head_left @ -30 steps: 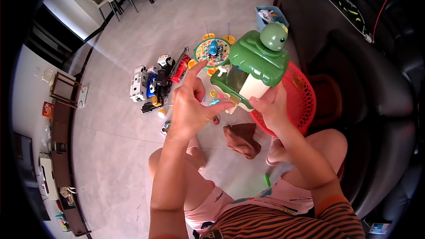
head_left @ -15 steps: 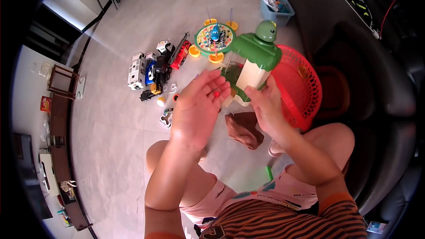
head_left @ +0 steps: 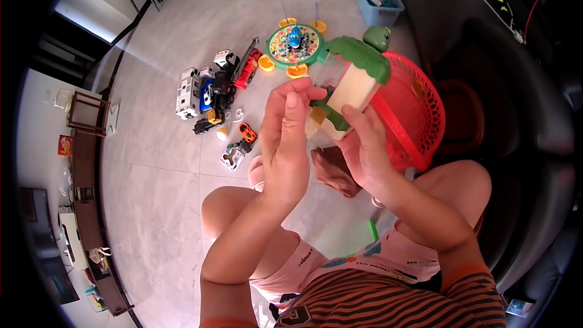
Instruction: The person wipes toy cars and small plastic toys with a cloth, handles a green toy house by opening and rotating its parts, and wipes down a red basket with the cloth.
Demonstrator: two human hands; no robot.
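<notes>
My right hand [head_left: 366,147] grips the lower end of a green and cream toy [head_left: 354,89] with a rounded green animal head, holding it tilted above the floor. A clear section shows on the toy's left side. My left hand [head_left: 286,130] is raised beside that section, its fingers curled in and the fingertips close to the toy. What those fingers hold, if anything, is hidden. Behind the toy stands a red plastic basket [head_left: 438,109]. A brown cloth-like item [head_left: 334,172] lies on the floor below my hands.
A round fishing game [head_left: 274,54] with yellow trays sits ahead on the floor. Several toy vehicles [head_left: 189,92] are grouped to the left. A blue bin [head_left: 379,15] stands farther back, and a black sofa [head_left: 522,206] runs along the right.
My left hand has turned from palm up, with a small red bead on its fingers, to curled fingers beside the toy; the bead is out of sight. The toy has tilted slightly further right.
</notes>
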